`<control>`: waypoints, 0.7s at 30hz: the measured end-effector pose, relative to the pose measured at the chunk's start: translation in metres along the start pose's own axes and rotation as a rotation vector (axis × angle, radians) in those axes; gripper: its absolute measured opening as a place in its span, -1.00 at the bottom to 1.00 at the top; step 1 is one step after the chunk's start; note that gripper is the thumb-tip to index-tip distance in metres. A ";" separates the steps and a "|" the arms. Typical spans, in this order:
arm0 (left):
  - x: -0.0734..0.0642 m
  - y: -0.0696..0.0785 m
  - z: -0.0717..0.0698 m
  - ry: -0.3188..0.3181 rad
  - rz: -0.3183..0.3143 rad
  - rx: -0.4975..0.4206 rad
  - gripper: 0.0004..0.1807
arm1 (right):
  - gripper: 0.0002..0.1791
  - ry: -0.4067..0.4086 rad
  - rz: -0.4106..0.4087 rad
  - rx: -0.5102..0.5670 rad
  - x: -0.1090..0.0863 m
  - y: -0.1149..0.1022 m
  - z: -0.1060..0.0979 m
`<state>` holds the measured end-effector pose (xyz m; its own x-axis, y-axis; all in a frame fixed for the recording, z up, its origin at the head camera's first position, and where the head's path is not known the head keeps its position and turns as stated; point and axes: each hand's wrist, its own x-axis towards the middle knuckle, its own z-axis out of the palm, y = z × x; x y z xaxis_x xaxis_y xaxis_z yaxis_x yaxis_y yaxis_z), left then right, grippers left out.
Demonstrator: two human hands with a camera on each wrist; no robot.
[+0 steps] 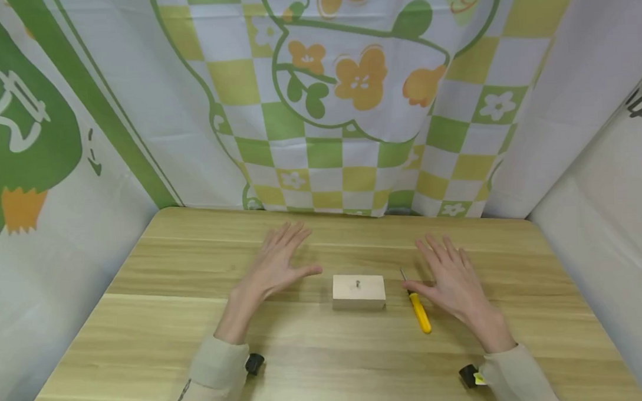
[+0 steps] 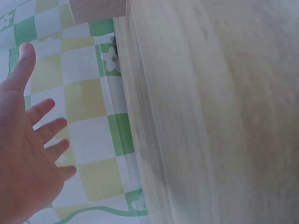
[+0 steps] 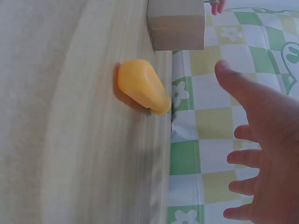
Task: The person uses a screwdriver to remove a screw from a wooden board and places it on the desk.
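A pale wooden block (image 1: 358, 292) lies on the table with a screw (image 1: 358, 283) standing up from its top face. To its right is a screwdriver (image 1: 420, 312) with a yellow handle and a thin metal shaft pointing away from me. My left hand (image 1: 275, 266) is left of the block, fingers spread, holding nothing. My right hand (image 1: 453, 278) is spread just right of the screwdriver, its thumb over the shaft in the head view. In the right wrist view the yellow handle (image 3: 142, 86) lies apart from that hand. The block (image 2: 97, 10) shows at the top of the left wrist view.
The wood-grain table (image 1: 161, 324) has a rounded far edge. A checked, flowered curtain (image 1: 324, 153) hangs behind it, and white cloth walls (image 1: 608, 214) stand at both sides. Each sleeve cuff carries a small black camera (image 1: 255, 363).
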<state>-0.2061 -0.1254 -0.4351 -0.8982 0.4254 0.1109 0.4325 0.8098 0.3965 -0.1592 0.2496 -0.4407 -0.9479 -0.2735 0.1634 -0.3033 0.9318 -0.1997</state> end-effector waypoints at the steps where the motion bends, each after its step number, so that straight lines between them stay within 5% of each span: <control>1: 0.000 0.000 0.000 -0.001 0.005 -0.015 0.02 | 0.05 0.012 -0.008 -0.004 0.000 0.000 0.000; 15: -0.004 0.002 0.007 -0.017 0.009 -0.152 -0.16 | -0.15 0.070 -0.091 0.008 -0.007 0.004 0.002; 21: -0.005 0.012 0.014 -0.090 0.045 -0.233 -0.16 | -0.21 0.052 -0.091 0.013 -0.010 0.005 0.002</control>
<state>-0.1953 -0.1125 -0.4438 -0.8633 0.5016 0.0558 0.4326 0.6785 0.5937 -0.1514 0.2561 -0.4455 -0.9103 -0.3433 0.2313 -0.3889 0.9006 -0.1939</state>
